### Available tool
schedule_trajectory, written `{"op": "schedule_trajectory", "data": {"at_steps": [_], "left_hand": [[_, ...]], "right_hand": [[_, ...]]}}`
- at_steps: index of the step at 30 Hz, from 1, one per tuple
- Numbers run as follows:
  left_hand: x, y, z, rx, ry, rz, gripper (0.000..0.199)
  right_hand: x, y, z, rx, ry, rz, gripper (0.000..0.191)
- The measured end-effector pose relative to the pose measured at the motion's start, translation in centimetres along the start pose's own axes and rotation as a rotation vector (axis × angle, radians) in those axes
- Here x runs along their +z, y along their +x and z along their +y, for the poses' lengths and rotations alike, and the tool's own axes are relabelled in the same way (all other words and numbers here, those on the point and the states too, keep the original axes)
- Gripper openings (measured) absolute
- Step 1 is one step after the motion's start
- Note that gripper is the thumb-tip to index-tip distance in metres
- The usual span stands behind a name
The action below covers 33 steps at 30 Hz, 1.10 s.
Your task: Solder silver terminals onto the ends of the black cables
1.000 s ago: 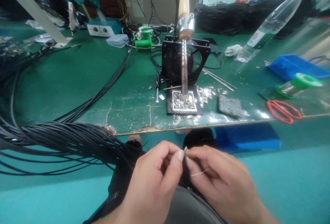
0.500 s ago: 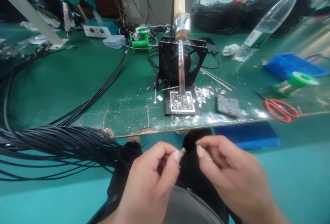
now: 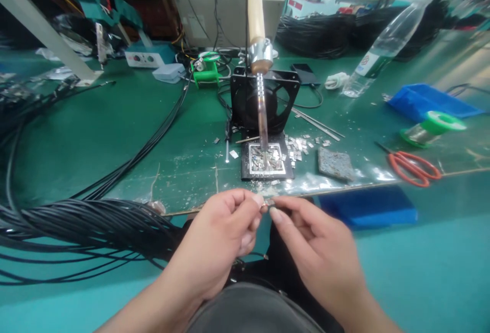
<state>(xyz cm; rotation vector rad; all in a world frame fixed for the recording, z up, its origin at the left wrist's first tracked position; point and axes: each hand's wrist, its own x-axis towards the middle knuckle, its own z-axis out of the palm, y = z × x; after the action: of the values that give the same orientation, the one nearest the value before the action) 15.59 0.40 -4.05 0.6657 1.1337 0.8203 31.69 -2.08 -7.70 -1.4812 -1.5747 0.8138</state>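
Just in front of the bench edge, my left hand (image 3: pixel 220 233) pinches a small metal connector (image 3: pixel 270 203), perhaps with thin wires, between thumb and forefinger. My right hand (image 3: pixel 323 243) has its thumb and forefinger closed around the connector's other end, so the fingertips of both hands almost meet. The fingers hide most of the part. Beyond the hands, a soldering iron (image 3: pixel 261 62) with a wooden handle points down at a white-framed tray (image 3: pixel 250 162) of small metal pieces. Loose metal pieces (image 3: pixel 296 149) lie to the right of the tray.
A black fan (image 3: pixel 236 100) stands behind the iron. On the right are a grey sponge block (image 3: pixel 336 164), red-handled scissors (image 3: pixel 413 167), a solder spool (image 3: pixel 432 128), a blue bin (image 3: pixel 432 100) and a plastic bottle (image 3: pixel 378 62). A black cable bundle (image 3: pixel 84 226) hangs over the left edge.
Both hands have risen toward the bench edge and come together. The right fingertips, apart from the connector before, are now at its end. The view has shifted slightly.
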Motion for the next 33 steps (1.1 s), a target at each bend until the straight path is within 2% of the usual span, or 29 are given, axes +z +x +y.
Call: {"op": "schedule_trajectory", "data": {"at_steps": [6, 11, 19, 33], "left_hand": [[0.7, 1.4, 0.9, -0.004, -0.064, 0.025, 0.035], [1.0, 2.1, 1.4, 0.003, -0.084, 0.044, 0.032], [1.1, 2.7, 2.2, 0.014, -0.096, 0.055, 0.032], [1.1, 2.7, 2.4, 0.068, -0.097, 0.041, 0.035]], "right_hand": [[0.8, 1.3, -0.8, 0.094, 0.153, -0.014, 0.020], [1.6, 1.8, -1.0, 0.084, 0.292, -0.003, 0.016], [1.9, 2.6, -1.0, 0.051, 0.316, 0.028, 0.015], [1.7, 3.1, -1.4, 0.000, 0.333, 0.021, 0.012]]}}
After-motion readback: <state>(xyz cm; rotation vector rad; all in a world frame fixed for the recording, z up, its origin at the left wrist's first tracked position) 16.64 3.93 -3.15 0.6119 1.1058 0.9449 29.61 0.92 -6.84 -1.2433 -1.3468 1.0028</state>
